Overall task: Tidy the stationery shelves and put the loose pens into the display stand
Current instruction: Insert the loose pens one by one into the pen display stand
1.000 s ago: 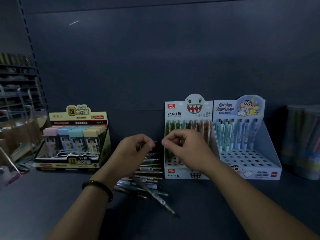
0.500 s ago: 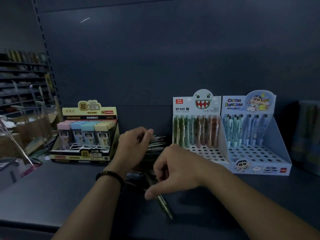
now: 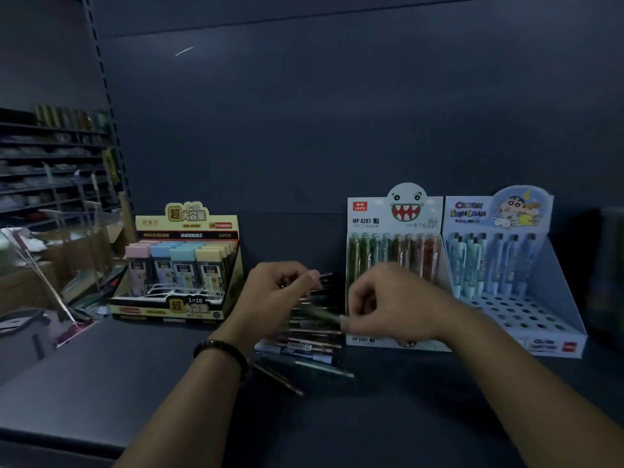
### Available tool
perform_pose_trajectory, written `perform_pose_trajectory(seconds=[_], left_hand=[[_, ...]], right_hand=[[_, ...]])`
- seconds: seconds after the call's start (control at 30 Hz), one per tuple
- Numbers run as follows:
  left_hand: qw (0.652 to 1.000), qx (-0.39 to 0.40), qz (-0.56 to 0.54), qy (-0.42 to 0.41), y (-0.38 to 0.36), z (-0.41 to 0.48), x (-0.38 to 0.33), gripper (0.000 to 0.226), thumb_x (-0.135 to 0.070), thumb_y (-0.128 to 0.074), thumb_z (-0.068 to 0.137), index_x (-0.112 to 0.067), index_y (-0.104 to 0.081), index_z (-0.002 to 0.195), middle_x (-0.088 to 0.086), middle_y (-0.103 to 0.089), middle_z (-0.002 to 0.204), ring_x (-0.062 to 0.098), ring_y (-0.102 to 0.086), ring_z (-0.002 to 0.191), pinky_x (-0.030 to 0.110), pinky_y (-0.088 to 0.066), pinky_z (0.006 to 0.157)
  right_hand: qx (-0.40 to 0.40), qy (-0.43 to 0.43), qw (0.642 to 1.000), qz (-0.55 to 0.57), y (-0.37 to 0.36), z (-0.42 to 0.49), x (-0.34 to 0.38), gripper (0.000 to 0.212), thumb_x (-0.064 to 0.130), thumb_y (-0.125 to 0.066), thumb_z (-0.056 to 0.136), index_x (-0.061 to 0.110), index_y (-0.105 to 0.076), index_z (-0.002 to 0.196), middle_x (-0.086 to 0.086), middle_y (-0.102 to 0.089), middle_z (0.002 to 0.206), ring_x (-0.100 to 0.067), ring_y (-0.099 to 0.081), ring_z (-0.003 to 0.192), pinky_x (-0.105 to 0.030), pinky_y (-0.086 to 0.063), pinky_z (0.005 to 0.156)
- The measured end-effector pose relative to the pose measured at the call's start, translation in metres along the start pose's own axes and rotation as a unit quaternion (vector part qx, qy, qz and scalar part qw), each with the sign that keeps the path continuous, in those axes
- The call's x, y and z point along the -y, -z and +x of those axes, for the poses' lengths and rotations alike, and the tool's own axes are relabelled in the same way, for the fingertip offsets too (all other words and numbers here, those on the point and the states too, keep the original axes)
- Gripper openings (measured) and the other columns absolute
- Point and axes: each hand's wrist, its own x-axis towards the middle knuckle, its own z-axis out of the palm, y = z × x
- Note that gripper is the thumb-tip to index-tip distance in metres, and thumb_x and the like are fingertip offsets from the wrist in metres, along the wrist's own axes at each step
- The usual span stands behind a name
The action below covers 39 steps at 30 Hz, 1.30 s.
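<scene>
Dark shelf surface across the lower frame; at its back edge, right of the middle, two card stands side by side and touching. Blue stand nearest the back right corner; carries pale blue pens upright in its rear row, with open holes in front. White display stand on its left, monster face on the header; holds a rear row of upright pens, green through brown; lower front partly hidden behind the right hand. Yellow box at the back edge, left of the middle; shows pastel-capped cases in rows. Loose pens heaped on the surface between yellow box and white display stand, mostly lying left to right, just beside the stand's left wall. Left hand above the heap; fingers curled round a bundle of pens, ends sticking out to the right. Right hand in front of the white display stand — pinches one end of a green pen between thumb and fingertip, held roughly level over the heap. Dark bracelet round the left wrist.
</scene>
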Motion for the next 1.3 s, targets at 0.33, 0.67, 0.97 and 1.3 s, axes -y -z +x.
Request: perform_pose_trajectory(seconds=[0.33, 0.67, 0.97, 1.3], left_hand=[[0.990, 0.114, -0.077, 0.012, -0.012, -0.004, -0.007, 0.015, -0.013, -0.075, 0.096, -0.024, -0.084, 0.101, 0.017, -0.075, 0.086, 0.029, -0.062, 0.074, 0.045, -0.051, 0.069], [0.997, 0.076, 0.027, 0.002, -0.025, -0.005, -0.012, 0.017, -0.034, -0.086, 0.085, -0.037, -0.080, 0.100, -0.005, -0.076, 0.084, 0.021, -0.069, 0.075, 0.037, -0.061, 0.073], [0.981, 0.148, 0.110, -0.058, -0.027, -0.009, -0.016, 0.010, -0.033, -0.091, 0.080, -0.039, -0.084, 0.084, -0.017, -0.074, 0.085, 0.016, -0.071, 0.078, 0.031, -0.059, 0.069], [0.981, 0.149, 0.111, -0.053, -0.025, -0.008, -0.015, 0.015, -0.020, -0.089, 0.083, -0.034, -0.084, 0.086, -0.017, -0.075, 0.085, 0.013, -0.069, 0.074, 0.024, -0.056, 0.065]], right_hand=[[-0.224, -0.034, 0.930, 0.289, 0.007, 0.009, -0.025, 0.019, 0.017, -0.086, 0.086, 0.000, -0.077, 0.089, -0.019, -0.075, 0.073, -0.040, -0.076, 0.069, -0.037, -0.058, 0.054], [-0.415, -0.008, 0.862, 0.292, 0.013, 0.013, -0.029, 0.021, 0.015, -0.076, 0.096, 0.022, -0.071, 0.115, -0.008, -0.075, 0.078, -0.019, -0.075, 0.066, -0.034, -0.059, 0.059], [-0.455, 0.009, 0.882, 0.122, 0.004, 0.015, -0.044, 0.022, 0.028, -0.075, 0.097, 0.034, -0.067, 0.118, 0.008, -0.073, 0.075, -0.005, -0.072, 0.073, -0.026, -0.057, 0.073], [-0.373, 0.013, 0.927, -0.018, -0.002, 0.017, -0.042, 0.023, 0.036, -0.070, 0.099, 0.036, -0.069, 0.121, 0.017, -0.068, 0.078, 0.000, -0.066, 0.076, -0.028, -0.053, 0.081]])
